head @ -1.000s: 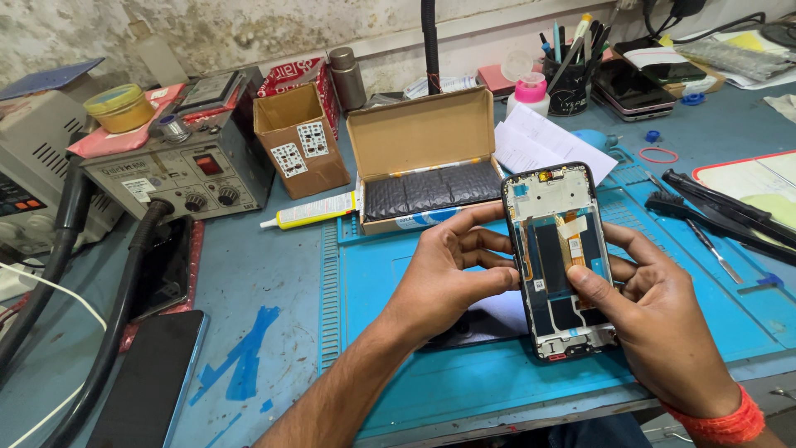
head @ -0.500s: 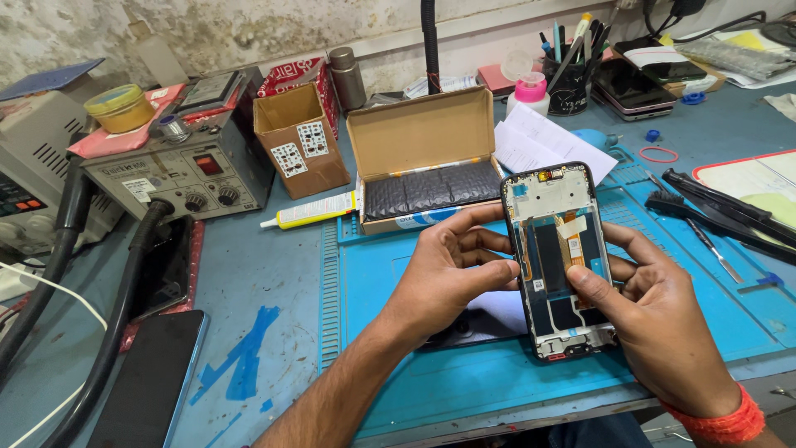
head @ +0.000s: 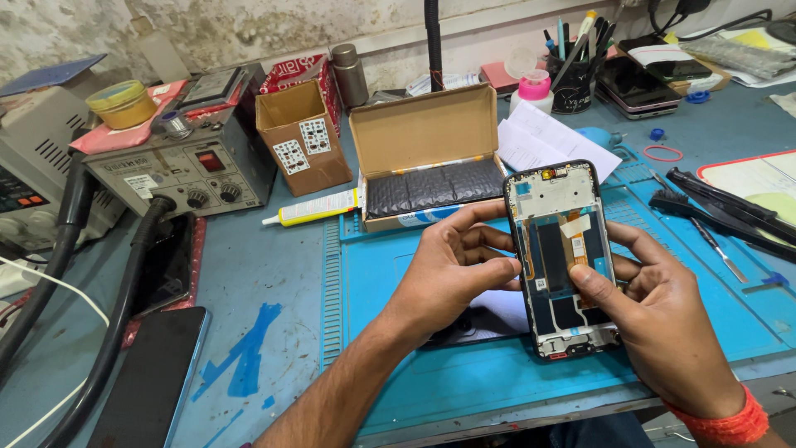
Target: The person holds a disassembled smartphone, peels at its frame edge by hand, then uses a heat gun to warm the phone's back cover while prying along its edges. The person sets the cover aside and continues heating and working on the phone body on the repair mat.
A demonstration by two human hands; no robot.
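One phone frame (head: 564, 257), upright, gripped by two hands: left hand (head: 452, 274), right hand (head: 663, 332).

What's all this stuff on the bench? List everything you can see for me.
phone frame: 1, black, open back showing, held upright in both hands
open box: 1, brown card, behind the frame
small box: 1, brown, left of open box
glue tube: 1, yellow-white, lying before the boxes
work mat: 1, blue, under the hands
hot-air station: 1, grey, left
dark phone: 1, black, near left
pen cup: 1, black, back
tweezers: 1, metal, right
left hand: 1, fingers on frame's left edge
right hand: 1, red wristband, thumb on frame
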